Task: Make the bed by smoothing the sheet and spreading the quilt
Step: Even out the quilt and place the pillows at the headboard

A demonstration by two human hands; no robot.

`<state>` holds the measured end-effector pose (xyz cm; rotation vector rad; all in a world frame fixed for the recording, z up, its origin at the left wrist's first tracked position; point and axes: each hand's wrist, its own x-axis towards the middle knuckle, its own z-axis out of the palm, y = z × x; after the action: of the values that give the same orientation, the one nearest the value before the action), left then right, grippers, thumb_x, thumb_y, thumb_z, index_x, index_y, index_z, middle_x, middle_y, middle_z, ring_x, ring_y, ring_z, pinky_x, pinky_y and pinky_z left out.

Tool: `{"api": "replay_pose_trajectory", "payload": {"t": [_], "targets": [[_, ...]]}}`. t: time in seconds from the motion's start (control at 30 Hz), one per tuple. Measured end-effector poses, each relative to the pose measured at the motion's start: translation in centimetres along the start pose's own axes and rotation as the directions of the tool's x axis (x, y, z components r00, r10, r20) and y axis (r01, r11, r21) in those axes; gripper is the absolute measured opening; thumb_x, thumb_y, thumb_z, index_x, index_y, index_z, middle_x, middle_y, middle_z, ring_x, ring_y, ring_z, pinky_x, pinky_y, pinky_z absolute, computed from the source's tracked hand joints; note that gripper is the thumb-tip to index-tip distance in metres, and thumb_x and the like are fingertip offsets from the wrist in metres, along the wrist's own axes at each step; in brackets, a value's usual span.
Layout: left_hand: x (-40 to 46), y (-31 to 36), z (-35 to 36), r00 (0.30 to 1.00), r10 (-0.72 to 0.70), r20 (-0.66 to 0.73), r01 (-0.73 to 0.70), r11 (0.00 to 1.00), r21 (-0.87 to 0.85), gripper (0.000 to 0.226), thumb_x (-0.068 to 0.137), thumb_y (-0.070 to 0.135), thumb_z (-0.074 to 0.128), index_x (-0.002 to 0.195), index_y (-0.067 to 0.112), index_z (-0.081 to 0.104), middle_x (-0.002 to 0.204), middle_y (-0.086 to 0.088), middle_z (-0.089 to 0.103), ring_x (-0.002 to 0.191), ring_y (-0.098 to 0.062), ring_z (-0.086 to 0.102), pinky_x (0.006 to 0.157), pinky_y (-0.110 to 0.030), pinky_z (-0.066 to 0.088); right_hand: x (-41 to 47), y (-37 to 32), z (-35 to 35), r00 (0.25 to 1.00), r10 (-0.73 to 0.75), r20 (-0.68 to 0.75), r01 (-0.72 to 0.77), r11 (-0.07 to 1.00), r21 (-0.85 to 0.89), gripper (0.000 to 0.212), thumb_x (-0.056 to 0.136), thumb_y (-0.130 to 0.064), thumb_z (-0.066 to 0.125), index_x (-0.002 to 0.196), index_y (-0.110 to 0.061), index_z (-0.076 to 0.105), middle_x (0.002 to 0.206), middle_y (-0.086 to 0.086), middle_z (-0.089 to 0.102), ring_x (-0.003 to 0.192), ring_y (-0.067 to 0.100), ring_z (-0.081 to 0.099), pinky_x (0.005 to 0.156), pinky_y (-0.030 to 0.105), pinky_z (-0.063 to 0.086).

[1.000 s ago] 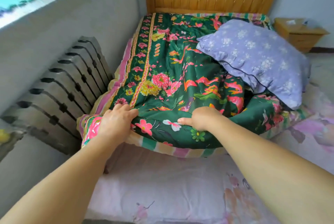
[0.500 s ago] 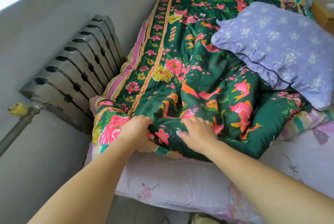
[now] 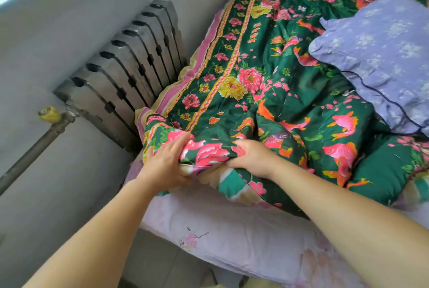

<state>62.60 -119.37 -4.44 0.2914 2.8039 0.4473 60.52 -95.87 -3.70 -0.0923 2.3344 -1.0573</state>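
Both my left hand (image 3: pixel 166 167) and right hand (image 3: pixel 251 160) grip the thick, soft quilt (image 3: pixel 267 92) by its bunched hem nearest the radiator (image 3: pixel 125 74); it looks floppy, so I'd hold the corners.

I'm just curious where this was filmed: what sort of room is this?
Most likely a home bedroom: a bed with a pale floral sheet, a green flowered quilt with a purple pillow lying on it, and a cast-iron radiator against the wall.
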Motion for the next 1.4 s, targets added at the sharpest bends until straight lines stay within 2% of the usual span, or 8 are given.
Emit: {"api": "replay_pose_trajectory", "payload": {"t": [0.1, 0.27, 0.5, 0.6, 0.77, 0.9, 1.03, 1.4], "targets": [[0.2, -0.6, -0.5, 0.999, -0.049, -0.019, 0.047, 0.997, -0.059, 0.088, 0.070, 0.045, 0.068, 0.145, 0.033, 0.023, 0.136, -0.001, 0.051, 0.120, -0.028, 0.053, 0.095, -0.040, 0.045, 0.1, -0.9, -0.5, 0.998, -0.005, 0.057, 0.005, 1.000, 0.010, 0.066, 0.075, -0.039, 0.075, 0.129, -0.007, 0.054, 0.129, 0.000, 0.058, 0.118, 0.018, 0.055, 0.105, 0.035, 0.041], [-0.9, -2.7, -4.4, 0.985, 0.097, -0.146, -0.053, 0.958, 0.280, 0.067, 0.079, 0.032, 0.061, 0.137, 0.036, 0.027, 0.117, 0.000, 0.056, 0.102, -0.029, 0.059, 0.074, -0.041, 0.054, -0.7, -3.8, 0.3, 0.997, -0.071, 0.029, 0.073, 0.996, -0.050, 0.028, 0.082, -0.037, 0.071, 0.098, -0.015, 0.063, 0.103, -0.001, 0.063, 0.104, 0.020, 0.059, 0.090, 0.030, 0.044], [-6.5, -5.6, -7.8, 0.803, 0.430, -0.413, -0.176, 0.832, 0.526, 0.064, 0.057, 0.017, 0.079, 0.112, 0.013, 0.047, 0.088, -0.010, 0.064, 0.072, -0.032, 0.064, 0.057, -0.038, 0.051, -2.5, -9.3, 0.3, 0.980, -0.197, 0.001, 0.196, 0.974, 0.113, 0.009, 0.081, -0.019, 0.074, 0.081, -0.021, 0.065, 0.084, -0.006, 0.068, 0.080, 0.009, 0.060, 0.080, 0.020, 0.047], [-7.8, -6.9, -5.5, 0.841, 0.404, -0.360, -0.180, 0.836, 0.518, 0.061, 0.054, 0.020, 0.074, 0.108, 0.022, 0.047, 0.083, -0.003, 0.066, 0.070, -0.027, 0.065, 0.055, -0.033, 0.047, -2.9, -8.6, 2.8, 0.996, -0.091, 0.010, 0.092, 0.992, -0.092, 0.029, 0.081, -0.028, 0.074, 0.067, -0.023, 0.049, 0.069, -0.009, 0.052, 0.066, 0.007, 0.049, 0.058, 0.018, 0.037], [-9.2, -7.6, -0.5, 0.998, 0.046, -0.048, -0.020, 0.889, 0.457, 0.051, 0.074, 0.023, 0.061, 0.121, 0.032, 0.044, 0.106, 0.004, 0.061, 0.102, -0.020, 0.062, 0.075, -0.033, 0.038, -3.2, -4.4, 8.3, 0.988, 0.116, 0.103, -0.102, 0.986, -0.133, 0.031, 0.086, -0.043, 0.065, 0.109, -0.023, 0.058, 0.123, 0.005, 0.060, 0.102, 0.019, 0.059, 0.071, 0.025, 0.045], [-9.1, -6.6, 2.5, 0.962, -0.231, 0.146, 0.151, 0.896, 0.418, 0.056, 0.087, 0.017, 0.044, 0.139, 0.030, 0.030, 0.126, 0.000, 0.052, 0.118, -0.023, 0.054, 0.098, -0.042, 0.036, -4.5, -0.9, 8.4, 0.979, 0.201, 0.020, -0.197, 0.974, -0.115, 0.046, 0.086, -0.033, 0.067, 0.126, -0.014, 0.057, 0.120, 0.005, 0.062, 0.109, 0.020, 0.060, 0.090, 0.027, 0.050], [-7.3, -4.3, 2.5, 0.960, -0.234, 0.154, 0.172, 0.927, 0.334, 0.055, 0.087, 0.011, 0.042, 0.139, 0.027, 0.032, 0.127, -0.003, 0.052, 0.116, -0.026, 0.055, 0.099, -0.046, 0.033, -7.1, 3.3, 5.5, 0.947, 0.320, 0.025, -0.321, 0.944, 0.071, 0.015, 0.090, -0.022, 0.062, 0.087, -0.007, 0.064, 0.070, 0.006, 0.054, 0.066, 0.018, 0.047, 0.056, 0.024, 0.034], [-1.7, 9.7, 4.2, 0.981, -0.051, 0.186, -0.012, 0.947, 0.322, 0.048, 0.091, 0.010, 0.037, 0.137, 0.024, 0.035, 0.130, -0.003, 0.050, 0.118, -0.026, 0.054, 0.098, -0.042, 0.036, -15.3, 13.2, -2.7, 0.892, 0.420, -0.167, -0.438, 0.895, -0.085, 0.022, 0.090, -0.025, 0.062, 0.101, -0.008, 0.069, 0.090, 0.005, 0.063, 0.086, 0.017, 0.056, 0.072, 0.023, 0.040]]}}
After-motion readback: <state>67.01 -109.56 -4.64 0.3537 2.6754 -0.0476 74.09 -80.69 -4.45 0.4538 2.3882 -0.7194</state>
